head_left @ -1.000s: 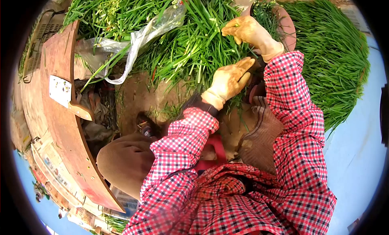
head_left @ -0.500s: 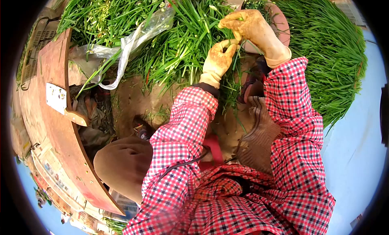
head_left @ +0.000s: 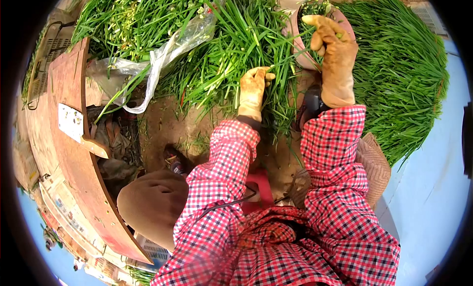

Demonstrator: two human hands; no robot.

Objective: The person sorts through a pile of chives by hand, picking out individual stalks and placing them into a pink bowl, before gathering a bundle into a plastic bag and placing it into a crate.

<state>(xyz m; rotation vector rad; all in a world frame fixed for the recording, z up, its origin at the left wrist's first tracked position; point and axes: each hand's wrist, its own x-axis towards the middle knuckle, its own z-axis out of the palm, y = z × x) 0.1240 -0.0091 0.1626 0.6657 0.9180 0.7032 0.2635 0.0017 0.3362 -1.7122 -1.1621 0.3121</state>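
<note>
Both hands wear stained yellowish gloves. My left hand (head_left: 253, 91) is at the front edge of the loose pile of long green stalks (head_left: 217, 64), its fingers bent together; what they hold, if anything, is too small to tell. My right hand (head_left: 335, 54) is over the near right side of a pink basin (head_left: 344, 20) that has green bits and buds inside. Its fingers are curled, the index stretched to the left, and something small and green shows among them. A clear plastic bag (head_left: 157, 64) lies across the pile.
A neat, dense stack of green stalks (head_left: 399, 74) stands at the right on a blue surface (head_left: 423, 187). At the left, a cleaver (head_left: 71, 122) with a wooden handle lies on a curved wooden board (head_left: 74, 153). Slatted crates (head_left: 47, 64) are behind it.
My hands have moved apart. The left has drawn back slightly down and left, while the right has shifted right toward the basin's near side. My right knee has shifted outward.
</note>
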